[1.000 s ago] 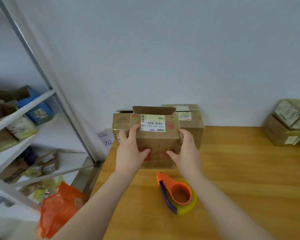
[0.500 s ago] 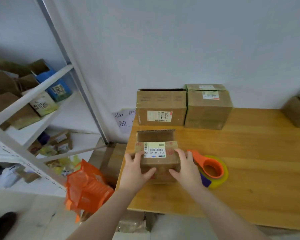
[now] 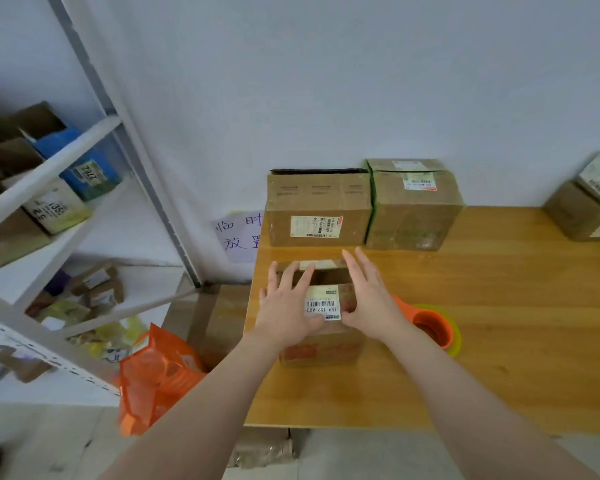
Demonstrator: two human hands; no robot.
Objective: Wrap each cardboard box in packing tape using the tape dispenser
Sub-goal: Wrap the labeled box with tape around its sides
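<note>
Hands are both open, with the fingers straight and a little spread. I see the left hand (image 3: 286, 306) lying flat on the top of the small cardboard box (image 3: 326, 346). Its palm covers the left part of the top and its fingers reach to the far flap (image 3: 321, 265). The right hand (image 3: 371, 299) rests along the right side of the same top, with the fingers pointing toward the far edge of the bench (image 3: 499, 358). Between the two hands a white barcode label (image 3: 322, 305) shows on the near flap. Behind the label there is a dark gap, so the top is not fully closed.

The small cardboard box stands by the left edge of the bench, nearer to the near edge than to the far one. The tape dispenser (image 3: 432, 327), orange with a yellow-green roll, lies on the bench just beside the box, on its right. My right wrist passes close beside it.

Two bigger boxes stand side by side at the far edge, against the wall: the left big box (image 3: 319, 209) and the right big box (image 3: 413, 206). A stack of boxes (image 3: 582, 209) sits at the far right corner, partly cut off by the edge of the view.

Left of the bench stands a white metal shelf (image 3: 49, 168) that carries packets and cartons. An orange bag (image 3: 156, 372) is lower down, near the near left corner. A handwritten paper note (image 3: 238, 237) is on the wall by the far left corner.
</note>
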